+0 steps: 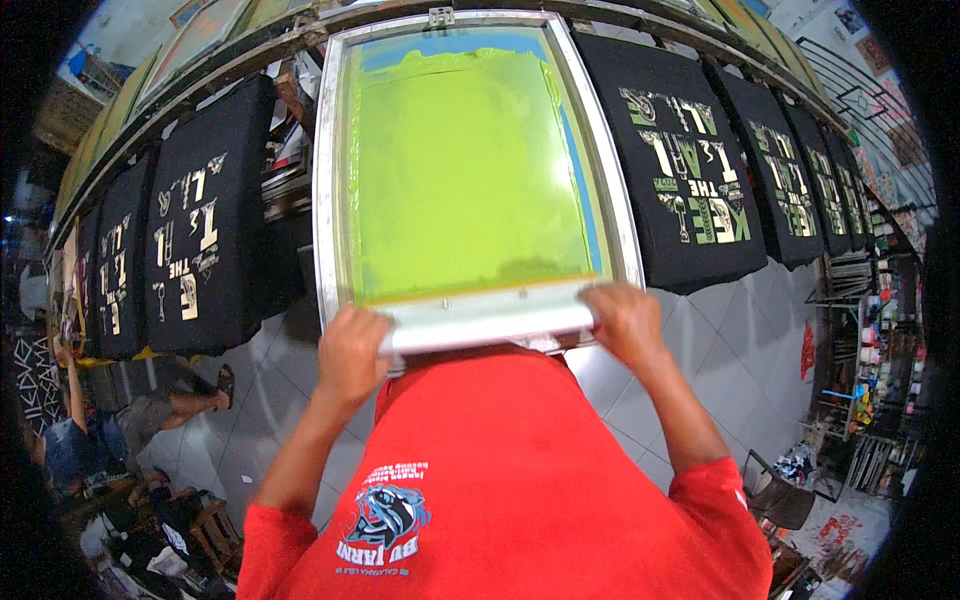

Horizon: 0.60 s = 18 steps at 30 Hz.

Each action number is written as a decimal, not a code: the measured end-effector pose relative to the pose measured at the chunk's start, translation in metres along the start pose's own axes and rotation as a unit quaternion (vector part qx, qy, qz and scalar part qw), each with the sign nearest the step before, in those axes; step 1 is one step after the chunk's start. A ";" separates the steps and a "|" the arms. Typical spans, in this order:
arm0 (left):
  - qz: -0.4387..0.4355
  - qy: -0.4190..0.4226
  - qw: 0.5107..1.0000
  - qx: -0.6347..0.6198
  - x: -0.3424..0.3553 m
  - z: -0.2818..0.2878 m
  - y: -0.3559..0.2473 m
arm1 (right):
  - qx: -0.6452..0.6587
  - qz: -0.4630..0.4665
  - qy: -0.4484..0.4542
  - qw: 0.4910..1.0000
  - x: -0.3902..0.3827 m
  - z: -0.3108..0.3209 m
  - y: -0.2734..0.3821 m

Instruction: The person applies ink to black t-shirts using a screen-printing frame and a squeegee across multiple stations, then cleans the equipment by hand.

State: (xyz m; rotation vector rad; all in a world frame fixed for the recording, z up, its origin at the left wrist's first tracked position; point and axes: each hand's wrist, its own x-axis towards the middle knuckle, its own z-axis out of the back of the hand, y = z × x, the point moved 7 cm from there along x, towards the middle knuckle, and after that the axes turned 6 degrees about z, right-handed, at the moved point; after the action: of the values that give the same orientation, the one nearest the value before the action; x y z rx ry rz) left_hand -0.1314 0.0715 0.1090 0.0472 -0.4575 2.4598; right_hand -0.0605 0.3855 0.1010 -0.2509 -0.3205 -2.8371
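Both bare hands are gripping a long, straight squeegee with a silvery-white handle [490, 325], which is lying across the near end of a rectangular printing screen with a pale metal frame [327, 200]. The left hand [355, 350] is holding the left end in a closed fist, and the right hand [628, 320] is clasping the right end with curled fingers (how the thumbs are sitting is hard to tell). Lime-green ink [450, 170] is covering most of the screen on the far side of the squeegee, with a blue border [480, 43] showing along the far and right edges.

The step in hand is seemingly the green layer: black fabric shirts with white-and-green prints [670, 165] are lying to the right, while black fabric shirts with pale prints [210, 215] are lying to the left. The next move is probably calling for level, even pressure from both hands, or for lifting the screen if this stroke is finishing
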 end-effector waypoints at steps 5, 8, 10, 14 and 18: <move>0.041 -0.005 0.999 -0.001 -0.017 -0.032 0.002 | 0.021 -0.007 -0.039 0.999 -0.012 -0.024 0.003; 0.014 -0.006 1.000 0.005 0.009 -0.037 0.014 | 0.003 -0.007 -0.013 1.000 0.013 -0.031 -0.009; 0.002 -0.008 1.000 0.019 0.027 -0.038 0.025 | -0.014 0.000 0.000 1.000 0.028 -0.036 -0.019; 0.004 -0.026 0.999 0.034 0.075 -0.039 0.042 | -0.025 0.013 0.011 1.000 0.074 -0.042 -0.046; -0.008 -0.035 0.999 0.017 0.136 -0.039 0.071 | -0.005 0.013 -0.008 1.000 0.139 -0.051 -0.086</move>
State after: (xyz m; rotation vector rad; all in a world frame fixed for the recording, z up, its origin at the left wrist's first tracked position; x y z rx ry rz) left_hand -0.2795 0.1105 0.0695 0.1501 -0.4447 2.4554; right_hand -0.2236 0.4187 0.0628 -0.2777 -0.3057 -2.8133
